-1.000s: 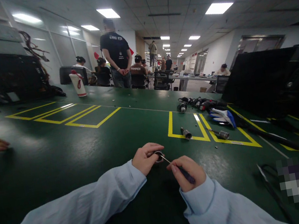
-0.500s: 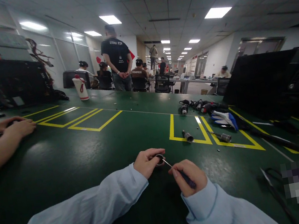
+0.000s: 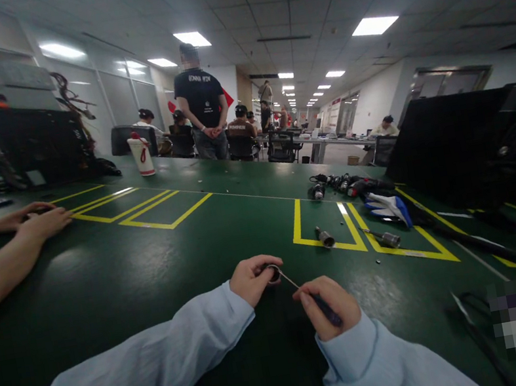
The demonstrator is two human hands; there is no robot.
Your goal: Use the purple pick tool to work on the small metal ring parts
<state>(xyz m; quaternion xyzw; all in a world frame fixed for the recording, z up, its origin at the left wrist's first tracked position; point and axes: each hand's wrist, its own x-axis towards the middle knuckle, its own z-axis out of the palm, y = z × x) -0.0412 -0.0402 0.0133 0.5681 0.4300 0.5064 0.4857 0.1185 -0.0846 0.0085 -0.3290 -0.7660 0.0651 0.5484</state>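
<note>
My left hand (image 3: 252,278) rests on the green table (image 3: 160,263) and is closed around a small round metal part (image 3: 274,274). My right hand (image 3: 326,305) grips a small dark-handled screwdriver (image 3: 318,301), its thin shaft slanting up to the round part. Both arms wear pale blue sleeves.
Another person's bare arms (image 3: 4,254) lie on the table at the left. Sockets (image 3: 324,237), a bit (image 3: 386,238), blue-white gloves (image 3: 386,205) and tools (image 3: 343,181) lie in yellow-taped boxes to the right. Black cases (image 3: 473,142) stand at the right, a white cup (image 3: 141,155) and an open computer case (image 3: 24,144) at the far left. A person (image 3: 201,106) stands behind.
The other person's arms have come onto the table at the left. My hands stay on the round part and the screwdriver, hardly moved; the view shifted slightly.
</note>
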